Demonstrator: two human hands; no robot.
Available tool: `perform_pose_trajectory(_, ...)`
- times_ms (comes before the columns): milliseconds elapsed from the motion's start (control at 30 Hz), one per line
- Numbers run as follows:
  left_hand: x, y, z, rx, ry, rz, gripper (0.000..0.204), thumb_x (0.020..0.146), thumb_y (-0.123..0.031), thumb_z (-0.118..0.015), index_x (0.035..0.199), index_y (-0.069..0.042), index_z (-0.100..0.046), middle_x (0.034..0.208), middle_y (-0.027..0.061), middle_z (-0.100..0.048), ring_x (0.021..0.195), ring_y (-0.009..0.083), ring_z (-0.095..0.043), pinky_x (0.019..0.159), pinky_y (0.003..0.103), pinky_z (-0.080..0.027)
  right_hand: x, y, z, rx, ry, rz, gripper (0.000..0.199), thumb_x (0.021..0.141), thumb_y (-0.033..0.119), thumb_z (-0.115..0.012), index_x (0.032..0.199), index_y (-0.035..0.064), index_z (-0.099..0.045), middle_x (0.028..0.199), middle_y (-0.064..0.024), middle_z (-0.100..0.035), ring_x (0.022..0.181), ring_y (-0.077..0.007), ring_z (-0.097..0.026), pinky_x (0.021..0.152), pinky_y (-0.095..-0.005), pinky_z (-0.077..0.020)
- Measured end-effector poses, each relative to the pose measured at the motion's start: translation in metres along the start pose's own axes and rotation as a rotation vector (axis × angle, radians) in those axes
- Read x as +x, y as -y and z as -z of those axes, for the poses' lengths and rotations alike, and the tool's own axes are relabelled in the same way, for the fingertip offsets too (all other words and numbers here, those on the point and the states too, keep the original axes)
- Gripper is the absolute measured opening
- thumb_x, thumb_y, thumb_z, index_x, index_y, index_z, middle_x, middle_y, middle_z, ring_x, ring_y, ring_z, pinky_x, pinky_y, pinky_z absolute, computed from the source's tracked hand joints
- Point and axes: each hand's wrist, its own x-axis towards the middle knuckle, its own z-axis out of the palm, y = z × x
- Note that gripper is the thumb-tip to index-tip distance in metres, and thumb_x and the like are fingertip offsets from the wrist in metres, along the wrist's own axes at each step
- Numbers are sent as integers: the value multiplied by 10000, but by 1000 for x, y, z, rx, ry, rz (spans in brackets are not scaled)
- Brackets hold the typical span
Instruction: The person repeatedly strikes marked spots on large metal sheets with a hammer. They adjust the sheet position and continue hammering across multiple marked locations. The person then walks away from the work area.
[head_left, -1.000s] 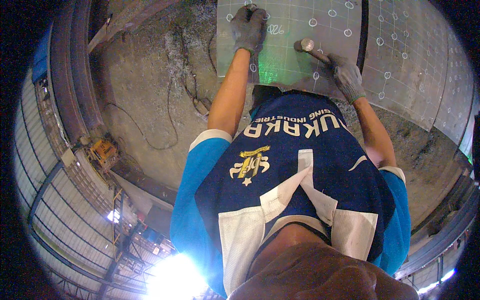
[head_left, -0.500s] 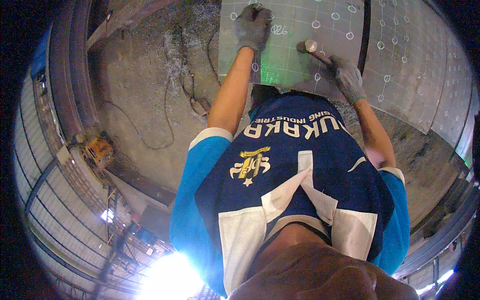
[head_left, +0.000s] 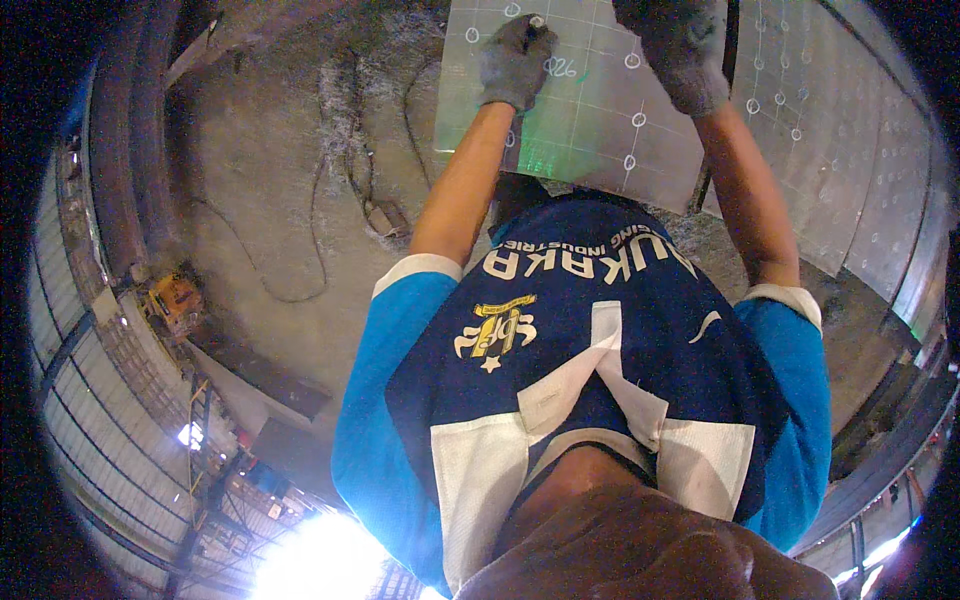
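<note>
A flat grey steel plate lies in front of me, marked with chalk lines and several small chalk circles. My left hand, in a grey glove, is closed over the plate at its upper left part. It pinches what looks like a metal punch; only the punch's small pale round end shows between thumb and fingers. My right hand, also gloved, is raised above the plate's right side, its fingers dark and partly cut off by the top edge. It grips the hammer, whose head is out of view.
More chalk-marked plates lie to the right, past a dark gap. On the left, cables trail over the dusty floor near a small brick-like block. A yellow machine and long steel beams stand farther left.
My right hand has risen up and forward from the plate's lower right, taking the hammer head out of view. The left hand stays at nearly the same place on the plate.
</note>
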Motion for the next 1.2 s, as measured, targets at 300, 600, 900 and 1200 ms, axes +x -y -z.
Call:
perform_pose_trajectory(300,-2,53,-25,-93,-5,-120,317,883,-294,-736,1091,-54,-738,942,124,-748,798,259,-724,738,384,-571,-80,-57,5,-556,338,13,323,1026,202,-492,1264,30,-627,1070,-223,-693,966,-402,-678,812,-480,-522)
perform_pose_trajectory(600,50,47,6,-443,-180,143,333,920,-227,-704,1196,-44,-671,949,94,-700,880,232,-660,800,369,-540,-136,-85,-8,-672,308,-317,304,1032,249,-509,1178,28,-660,1042,-249,-699,995,-456,-655,817,-531,-502)
perform_pose_trajectory(900,79,56,-10,-839,-68,274,142,938,-148,-671,1072,-120,-633,850,-8,-606,672,101,-518,576,272,-440,-194,-185,-13,-798,148,158,251,958,150,-541,1161,54,-654,1023,-229,-701,954,-445,-661,787,-517,-512)
perform_pose_trajectory(1200,65,5,27,-408,-19,247,161,934,-198,-684,1024,-67,-657,875,24,-642,720,142,-569,657,304,-491,-158,-116,-13,-774,122,55,207,971,167,-527,1107,77,-655,1001,-211,-702,937,-422,-674,782,-516,-521)
